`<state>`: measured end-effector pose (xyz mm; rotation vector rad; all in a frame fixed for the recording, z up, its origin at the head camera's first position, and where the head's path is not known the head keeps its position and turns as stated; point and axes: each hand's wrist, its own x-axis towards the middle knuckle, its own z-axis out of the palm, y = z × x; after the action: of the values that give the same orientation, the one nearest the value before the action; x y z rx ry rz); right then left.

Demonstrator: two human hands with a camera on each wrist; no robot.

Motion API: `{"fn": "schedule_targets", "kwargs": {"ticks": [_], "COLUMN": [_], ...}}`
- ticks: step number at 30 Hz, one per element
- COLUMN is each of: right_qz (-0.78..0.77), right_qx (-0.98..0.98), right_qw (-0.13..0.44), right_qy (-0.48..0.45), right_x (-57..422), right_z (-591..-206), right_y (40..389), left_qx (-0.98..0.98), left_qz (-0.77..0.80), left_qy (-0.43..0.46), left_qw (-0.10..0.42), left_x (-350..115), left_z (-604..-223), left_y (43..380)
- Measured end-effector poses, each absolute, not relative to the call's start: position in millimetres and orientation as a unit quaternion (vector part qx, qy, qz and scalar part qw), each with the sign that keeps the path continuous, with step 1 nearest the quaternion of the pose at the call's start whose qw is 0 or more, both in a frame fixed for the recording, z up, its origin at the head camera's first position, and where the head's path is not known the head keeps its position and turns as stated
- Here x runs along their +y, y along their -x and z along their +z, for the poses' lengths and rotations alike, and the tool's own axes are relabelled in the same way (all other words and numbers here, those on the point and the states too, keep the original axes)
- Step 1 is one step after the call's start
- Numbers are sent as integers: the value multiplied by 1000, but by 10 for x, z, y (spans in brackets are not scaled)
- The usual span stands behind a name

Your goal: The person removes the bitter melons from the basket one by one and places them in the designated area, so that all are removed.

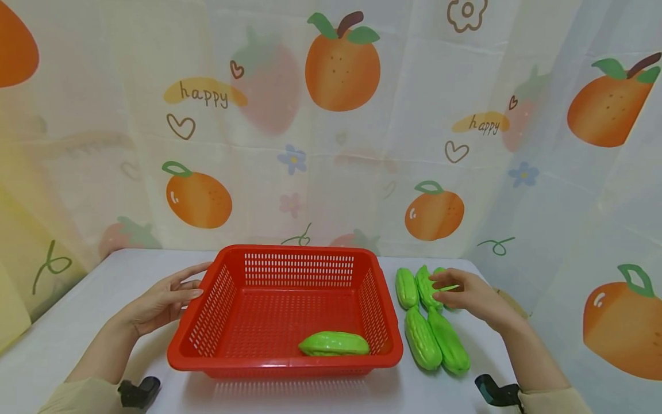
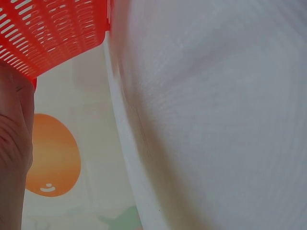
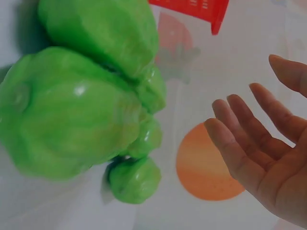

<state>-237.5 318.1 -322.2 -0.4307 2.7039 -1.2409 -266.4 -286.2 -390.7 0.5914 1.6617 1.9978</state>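
A red plastic basket (image 1: 289,362) with slotted walls stands in front of me, and one ridged green gourd (image 1: 335,344) lies in its front right part. My left hand (image 1: 164,296) is at the basket's left rim, fingers extended and fingertips right against it. To the right of the basket, several more green gourds (image 1: 423,339) lie close together on the table. Over the far ones hovers my right hand (image 1: 473,296), its fingers loosely bent and nothing in them. The right wrist view shows this hand (image 3: 268,158) apart from the gourds (image 3: 72,115). It partly hides the farthest gourds in the head view.
The table (image 1: 77,322) has a white cover. Behind it hangs a curtain (image 1: 341,172) printed with oranges, hearts and words. A black wrist strap (image 1: 139,392) sits on the left forearm, another strap (image 1: 496,391) on the right.
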Motion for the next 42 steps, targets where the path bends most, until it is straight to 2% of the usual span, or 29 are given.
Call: {"fn": "schedule_targets", "kwargs": {"ticks": [9,24,42], "right_qz": [-415,-416,-424], "right_qx": [890,881,856], "right_qw": [47,65,125], "right_qy": [182,215,270], "right_x": [2921,2478,2070], "right_z": [-3122,-3084,-3146], "right_y": [2429,2455,2491], "left_qx": [603,591,602], "left_qz": [730,736,731], "left_qy": [-216,-230,-215], "left_qw": [238,238,237], "left_x": [-2865,-2870,-2867], "left_z": [-3908,-3915,-3917], "left_y": [2675,2674,2673]}}
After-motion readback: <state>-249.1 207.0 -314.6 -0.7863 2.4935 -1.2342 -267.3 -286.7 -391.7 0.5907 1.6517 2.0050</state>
